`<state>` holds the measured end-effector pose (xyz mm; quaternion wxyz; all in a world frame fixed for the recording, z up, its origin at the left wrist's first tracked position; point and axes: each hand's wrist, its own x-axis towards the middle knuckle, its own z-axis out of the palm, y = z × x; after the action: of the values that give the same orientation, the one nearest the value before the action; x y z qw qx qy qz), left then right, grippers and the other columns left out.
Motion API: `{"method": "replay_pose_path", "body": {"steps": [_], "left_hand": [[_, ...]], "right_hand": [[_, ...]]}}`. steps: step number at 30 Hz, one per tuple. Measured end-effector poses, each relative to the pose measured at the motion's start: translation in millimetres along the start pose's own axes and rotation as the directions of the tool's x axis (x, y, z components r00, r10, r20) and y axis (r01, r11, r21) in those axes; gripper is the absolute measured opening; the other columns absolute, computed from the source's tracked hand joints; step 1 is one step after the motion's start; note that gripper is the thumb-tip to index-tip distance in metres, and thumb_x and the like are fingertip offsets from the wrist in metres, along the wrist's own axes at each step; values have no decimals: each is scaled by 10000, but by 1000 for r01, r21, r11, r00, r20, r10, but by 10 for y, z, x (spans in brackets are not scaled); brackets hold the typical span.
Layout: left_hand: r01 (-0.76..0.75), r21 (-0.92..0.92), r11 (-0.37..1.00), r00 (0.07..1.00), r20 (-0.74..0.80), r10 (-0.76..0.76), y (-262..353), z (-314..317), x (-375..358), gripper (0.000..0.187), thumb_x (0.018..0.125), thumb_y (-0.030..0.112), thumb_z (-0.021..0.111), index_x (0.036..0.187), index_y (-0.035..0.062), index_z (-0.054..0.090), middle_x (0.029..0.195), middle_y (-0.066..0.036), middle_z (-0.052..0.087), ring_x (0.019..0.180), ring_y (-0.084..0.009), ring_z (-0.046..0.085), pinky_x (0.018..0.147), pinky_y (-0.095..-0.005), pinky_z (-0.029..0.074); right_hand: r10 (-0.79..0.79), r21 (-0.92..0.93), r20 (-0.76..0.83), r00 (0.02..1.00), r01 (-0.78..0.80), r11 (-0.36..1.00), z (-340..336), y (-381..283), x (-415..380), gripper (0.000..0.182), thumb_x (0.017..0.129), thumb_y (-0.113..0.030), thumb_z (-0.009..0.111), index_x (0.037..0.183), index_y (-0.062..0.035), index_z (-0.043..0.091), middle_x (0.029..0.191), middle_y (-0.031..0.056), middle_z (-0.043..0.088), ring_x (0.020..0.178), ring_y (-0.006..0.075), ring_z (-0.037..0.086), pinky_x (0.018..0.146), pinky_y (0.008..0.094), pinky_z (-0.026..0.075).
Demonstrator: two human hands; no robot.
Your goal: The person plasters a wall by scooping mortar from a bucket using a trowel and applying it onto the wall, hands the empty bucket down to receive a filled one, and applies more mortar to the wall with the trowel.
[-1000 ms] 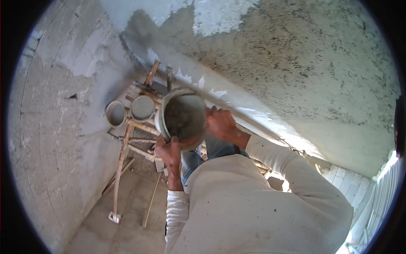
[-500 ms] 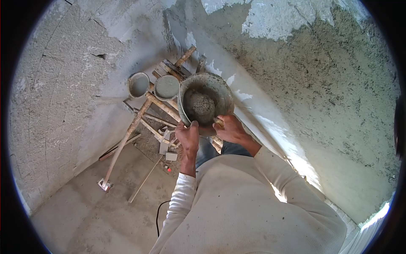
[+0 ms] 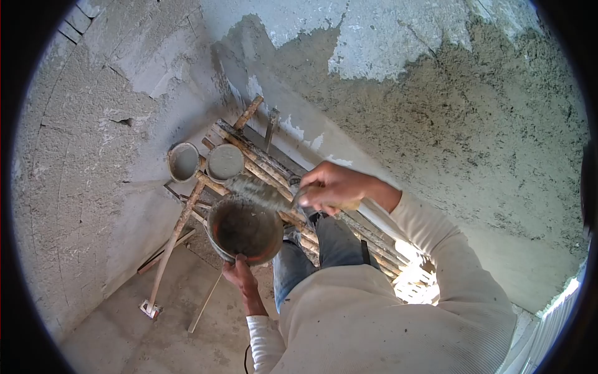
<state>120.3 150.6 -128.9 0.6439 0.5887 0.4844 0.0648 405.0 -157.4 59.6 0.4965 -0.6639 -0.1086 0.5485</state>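
My left hand [image 3: 241, 275] grips the near rim of a dark, mortar-stained bucket [image 3: 274, 234], thumb over the edge. The bucket is tilted so its shadowed inside faces me. Above and to the right of it, my right hand [image 3: 330, 187] is closed round the handle of a trowel [image 3: 261, 192]. Motion blurs the trowel's blade, which is coated in grey mortar and points left over the bucket's far rim.
Rough log scaffolding [image 3: 258, 163] stands in the corner beneath me. A bucket of greyish liquid [image 3: 184, 162] and a bucket of grey mix [image 3: 225, 162] rest on it. The right wall [image 3: 430, 124] is partly plastered. A slanting pole [image 3: 173, 252] reaches the floor.
My right hand has lifted the mortar-laden trowel out of the bucket and up to the right. My left hand has lowered the bucket leftward, and its mortar lump no longer shows. The view has shifted.
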Motion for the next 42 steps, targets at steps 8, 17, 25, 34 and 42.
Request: {"method": "replay_pose_path", "body": {"steps": [8, 17, 25, 34, 42], "left_hand": [[-42, 188, 981, 993, -98, 61, -190, -489, -121, 304, 828, 84, 685, 1072, -72, 777, 959, -75, 784, 838, -165, 675, 794, -348, 554], [-119, 574, 810, 993, 82, 88, 627, 512, -157, 319, 816, 144, 780, 1005, -110, 745, 939, -249, 780, 858, -321, 751, 830, -457, 593], [-448, 399, 800, 888, 306, 345, 1209, 1081, -217, 356, 787, 35, 734, 1131, -42, 780, 1162, -257, 776, 1042, -391, 768, 958, -475, 592], [-505, 216, 836, 850, 291, 438, 1108, 1066, -178, 485, 799, 16, 734, 1279, -33, 784, 1371, -219, 743, 1197, -315, 757, 1081, -399, 574], [-370, 193, 909, 918, 229, 325, 927, 1031, -296, 331, 845, 32, 724, 1159, -45, 796, 1091, -143, 810, 976, -194, 746, 936, -372, 594]], "right_hand": [[-173, -205, -900, 400, -37, 978, -1579, -196, -1441, 325, 1059, -258, 758, 1224, 22, 773, 706, 32, 670, 500, 82, 548, 444, 273, 456], [-121, -878, -275, 954, -197, 436, 432, 410, 67, 504, 868, -206, 760, 1333, -18, 703, 1010, 219, 796, 941, 424, 784, 851, 539, 611], [-401, -887, -437, 805, -309, 344, 855, 281, 124, 231, 822, -101, 758, 989, 58, 775, 890, 251, 783, 808, 363, 803, 694, 482, 635], [-34, -598, -605, 795, -426, 679, 767, 506, 63, 409, 865, -211, 809, 1145, 76, 731, 1065, 304, 784, 994, 464, 786, 886, 521, 630], [110, -112, -426, 898, -173, 978, 1335, 589, 515, 478, 1003, -247, 704, 1277, 145, 711, 1153, 315, 782, 1111, 405, 778, 983, 446, 581]]}}
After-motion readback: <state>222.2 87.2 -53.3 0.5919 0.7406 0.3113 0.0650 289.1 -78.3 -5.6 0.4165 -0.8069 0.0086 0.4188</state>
